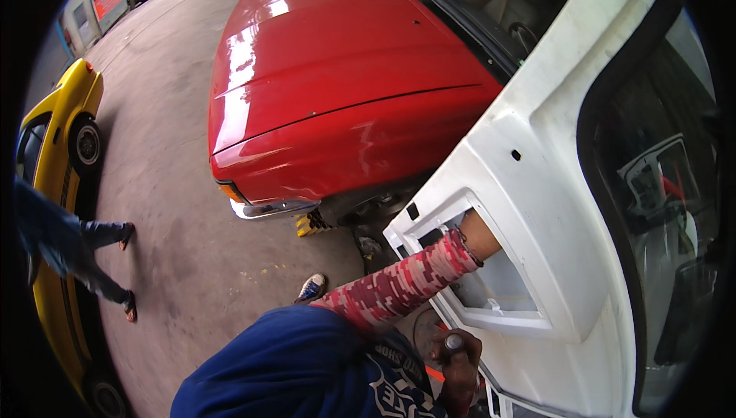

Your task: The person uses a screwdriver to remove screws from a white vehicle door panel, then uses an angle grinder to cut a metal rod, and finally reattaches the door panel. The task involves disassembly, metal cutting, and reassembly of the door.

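Your arm is deep inside the white car door (552, 157), and the work in there is not done.

The door fills the frame from 1 to 5 o'clock. One hand has gone through the big cut-out hole (491, 280), so you cannot tell whether it grips anything. Your other hand (458, 357), at 6 o'clock, is clenched around a dark tool handle (452, 341), just beside the door's lower edge. The hole's rims sit close around your wrist. At 12 o'clock the red car (337, 88) is near; bare floor (176, 211) opens at 9 o'clock.
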A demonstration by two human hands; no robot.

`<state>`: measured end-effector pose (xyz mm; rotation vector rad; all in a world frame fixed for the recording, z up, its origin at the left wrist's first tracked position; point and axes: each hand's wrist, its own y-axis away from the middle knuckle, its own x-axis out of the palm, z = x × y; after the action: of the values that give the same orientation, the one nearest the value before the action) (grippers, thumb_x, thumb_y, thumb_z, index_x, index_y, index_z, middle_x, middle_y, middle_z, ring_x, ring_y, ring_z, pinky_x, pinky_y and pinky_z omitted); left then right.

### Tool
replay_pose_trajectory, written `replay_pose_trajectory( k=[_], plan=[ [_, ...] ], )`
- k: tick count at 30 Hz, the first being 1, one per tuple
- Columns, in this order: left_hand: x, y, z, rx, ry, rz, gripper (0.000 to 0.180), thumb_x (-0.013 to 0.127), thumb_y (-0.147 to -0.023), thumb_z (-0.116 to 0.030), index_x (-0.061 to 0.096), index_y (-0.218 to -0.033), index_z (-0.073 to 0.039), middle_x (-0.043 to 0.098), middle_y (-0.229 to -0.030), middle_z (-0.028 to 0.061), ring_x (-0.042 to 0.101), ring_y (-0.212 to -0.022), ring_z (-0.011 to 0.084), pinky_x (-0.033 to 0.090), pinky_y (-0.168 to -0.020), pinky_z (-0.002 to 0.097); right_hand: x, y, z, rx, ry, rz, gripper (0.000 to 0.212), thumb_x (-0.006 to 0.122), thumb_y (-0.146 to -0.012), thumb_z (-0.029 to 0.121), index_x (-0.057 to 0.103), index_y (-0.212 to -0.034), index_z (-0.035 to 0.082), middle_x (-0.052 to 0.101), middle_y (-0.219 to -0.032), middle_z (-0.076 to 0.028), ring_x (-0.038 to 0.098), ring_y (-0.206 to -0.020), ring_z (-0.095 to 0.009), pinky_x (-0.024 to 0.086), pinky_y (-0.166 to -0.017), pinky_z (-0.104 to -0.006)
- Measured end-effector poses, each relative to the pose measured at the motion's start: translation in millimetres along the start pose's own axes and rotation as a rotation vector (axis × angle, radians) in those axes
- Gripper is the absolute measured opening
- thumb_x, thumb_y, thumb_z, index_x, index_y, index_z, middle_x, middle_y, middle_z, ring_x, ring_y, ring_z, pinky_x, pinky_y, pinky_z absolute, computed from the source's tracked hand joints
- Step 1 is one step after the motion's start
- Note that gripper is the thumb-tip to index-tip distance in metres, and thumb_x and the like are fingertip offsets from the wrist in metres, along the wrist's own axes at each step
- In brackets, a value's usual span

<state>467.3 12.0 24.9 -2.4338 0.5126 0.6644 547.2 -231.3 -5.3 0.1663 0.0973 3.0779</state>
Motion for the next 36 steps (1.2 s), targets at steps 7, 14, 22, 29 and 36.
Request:
replay_pose_trajectory(
  k=[7,14,22,29,36],
  plan=[
    [0.9,2.6,9.8,0.154,0.002,-0.175,0.045,0.053,-0.099,-0.029,0.058,-0.139,-0.009,0.059,-0.138,0.0137,0.055,-0.127,0.0339,0.041,-0.110,0.0446,-6.0,-1.7,-5.6,0.022,-0.028,0.014,0.074,0.069,-0.088,0.061,0.066,-0.105,-0.010,0.064,-0.076,-0.010,0.058,-0.067,-0.015,0.045,-0.060,-0.0276],
    [3.4,5.6,8.6,0.152,0.044,-0.137,0.046,0.054,-0.097,-0.031,0.060,-0.137,-0.009,0.060,-0.139,0.0154,0.054,-0.128,0.0350,0.039,-0.112,0.0445,-9.7,1.0,-19.2,0.017,-0.075,-0.033,0.073,0.070,-0.087,0.061,0.066,-0.104,-0.010,0.064,-0.076,-0.011,0.059,-0.066,-0.016,0.045,-0.054,-0.0294],
    [-0.6,-5.3,1.7,0.103,0.401,-0.002,0.045,0.053,-0.099,-0.029,0.060,-0.137,-0.005,0.057,-0.143,0.0186,0.052,-0.132,0.0350,0.037,-0.115,0.0420,-26.8,-17.1,-43.8,-0.191,-0.051,0.069,0.048,0.053,-0.102,0.050,0.054,-0.121,0.005,0.066,-0.099,-0.017,0.060,-0.065,-0.021,0.051,-0.056,-0.0323],
    [0.4,-9.9,3.5,0.061,0.396,0.090,0.043,0.052,-0.100,-0.024,0.058,-0.138,-0.004,0.056,-0.144,0.0187,0.052,-0.132,0.0356,0.038,-0.115,0.0421,-27.2,-31.2,-35.3,-0.221,-0.060,0.146,0.051,0.056,-0.101,0.051,0.054,-0.120,0.005,0.066,-0.100,-0.017,0.061,-0.066,-0.021,0.051,-0.057,-0.0317],
    [12.8,-3.5,19.4,0.065,0.312,-0.012,0.044,0.055,-0.099,-0.024,0.058,-0.138,-0.002,0.060,-0.140,0.0159,0.057,-0.127,0.0323,0.041,-0.112,0.0410,-27.2,-25.8,-43.4,-0.155,-0.145,0.241,0.067,0.068,-0.092,0.051,0.055,-0.125,-0.005,0.069,-0.094,-0.022,0.059,-0.066,-0.017,0.045,-0.053,-0.0273]
  ],
)
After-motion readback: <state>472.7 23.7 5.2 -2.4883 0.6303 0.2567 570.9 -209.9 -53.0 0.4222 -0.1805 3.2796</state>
